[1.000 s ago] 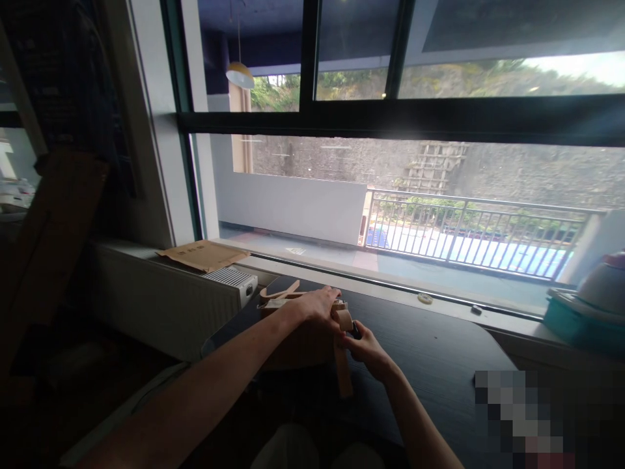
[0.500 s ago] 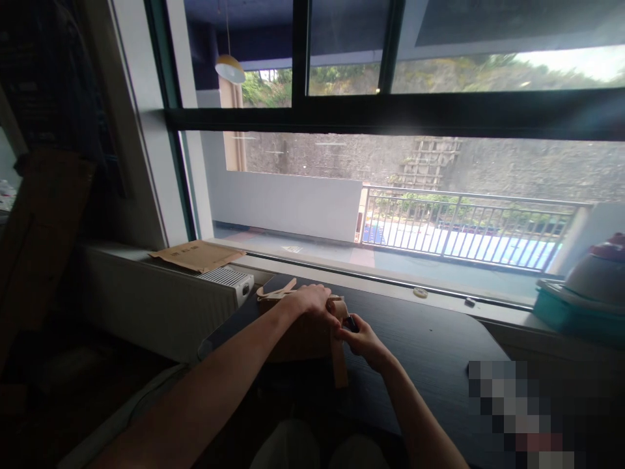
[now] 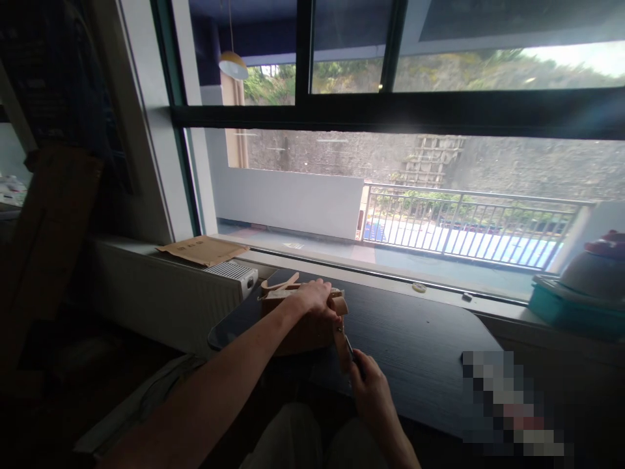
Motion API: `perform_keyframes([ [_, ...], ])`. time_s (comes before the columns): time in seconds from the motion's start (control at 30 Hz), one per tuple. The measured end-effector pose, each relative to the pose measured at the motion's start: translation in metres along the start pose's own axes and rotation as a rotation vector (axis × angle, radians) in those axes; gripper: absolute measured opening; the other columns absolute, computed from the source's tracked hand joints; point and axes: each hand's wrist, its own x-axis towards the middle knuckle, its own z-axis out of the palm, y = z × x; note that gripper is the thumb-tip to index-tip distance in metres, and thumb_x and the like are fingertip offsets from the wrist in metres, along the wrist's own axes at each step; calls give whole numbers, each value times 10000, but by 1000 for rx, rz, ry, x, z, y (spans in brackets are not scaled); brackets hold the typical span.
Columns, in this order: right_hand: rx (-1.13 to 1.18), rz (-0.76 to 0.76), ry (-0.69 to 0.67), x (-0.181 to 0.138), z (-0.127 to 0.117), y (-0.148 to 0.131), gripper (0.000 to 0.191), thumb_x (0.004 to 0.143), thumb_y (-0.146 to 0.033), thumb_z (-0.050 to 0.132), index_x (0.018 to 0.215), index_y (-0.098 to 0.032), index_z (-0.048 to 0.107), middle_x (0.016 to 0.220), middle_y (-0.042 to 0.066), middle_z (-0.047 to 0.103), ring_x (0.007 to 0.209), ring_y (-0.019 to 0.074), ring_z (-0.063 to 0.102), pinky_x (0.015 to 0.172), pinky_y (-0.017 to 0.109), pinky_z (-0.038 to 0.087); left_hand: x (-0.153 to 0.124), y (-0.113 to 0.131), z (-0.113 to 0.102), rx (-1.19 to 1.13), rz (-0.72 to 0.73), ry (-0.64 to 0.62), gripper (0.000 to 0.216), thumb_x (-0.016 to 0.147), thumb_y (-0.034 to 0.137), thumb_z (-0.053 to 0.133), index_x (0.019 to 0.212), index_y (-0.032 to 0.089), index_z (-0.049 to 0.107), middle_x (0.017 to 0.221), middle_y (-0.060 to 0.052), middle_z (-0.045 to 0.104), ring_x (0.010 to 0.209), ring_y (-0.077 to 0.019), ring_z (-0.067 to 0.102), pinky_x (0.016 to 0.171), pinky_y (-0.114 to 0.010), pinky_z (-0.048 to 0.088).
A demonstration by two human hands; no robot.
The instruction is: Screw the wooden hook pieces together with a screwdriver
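Observation:
A brown cardboard box (image 3: 297, 329) sits on the near left part of a dark table (image 3: 420, 352). My left hand (image 3: 315, 298) lies closed over the box's top right corner, pressing on it. My right hand (image 3: 368, 384) is closed on a small dark-handled blade tool (image 3: 350, 350), low at the box's right side. The tool's tip points up at a strip of brown tape (image 3: 340, 339) that hangs down that side. Loose tape curls (image 3: 280, 284) stand up at the box's far left edge.
A white radiator unit (image 3: 234, 273) and flat cardboard (image 3: 202, 249) lie on the sill to the left. A teal tub (image 3: 571, 303) with a lid stands at far right. Small items (image 3: 418, 287) rest on the window ledge. A big window is straight ahead.
My right hand has drawn down and toward me along the box's right side with the tool. My left hand stays on the box top.

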Motion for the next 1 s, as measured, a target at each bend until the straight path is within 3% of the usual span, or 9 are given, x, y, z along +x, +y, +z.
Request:
perform_keyframes([
  [0.17,64,76,28,4,2,-3,426,789,-363,477,1126,-146,621,1106,114,638,1040,265,564,840,299,419,-3,4,1,5,-19,31,730,536,667,654,1063,182,516,1116,-151,570,1047,-335,536,865,-442,434],
  [0.3,167,136,31,3,8,-1,496,799,-409,458,1167,-102,587,1051,130,658,936,255,598,771,308,450,-2,4,0,2,-35,14,739,538,658,657,1087,190,501,1145,-151,561,1057,-334,534,862,-449,437],
  [0.5,230,34,121,-8,37,-13,460,816,-412,436,1137,-139,620,1074,93,663,986,228,596,824,299,451,-1,4,-1,17,-58,-9,743,546,670,648,1105,203,500,1187,-148,547,1095,-333,520,856,-420,445],
  [0.73,119,-19,96,-7,34,-22,466,852,-351,381,1192,-113,590,1169,115,624,1095,227,560,898,307,430,2,2,1,7,-51,-9,805,522,697,648,1126,186,501,1191,-155,551,1094,-339,518,881,-437,431],
  [1.0,-13,-29,27,-8,33,-31,473,878,-301,319,1264,-119,524,1169,120,623,1028,221,601,822,284,457,5,3,4,27,-45,-9,830,519,700,649,1139,168,500,1201,-171,536,1109,-352,503,897,-444,423],
])
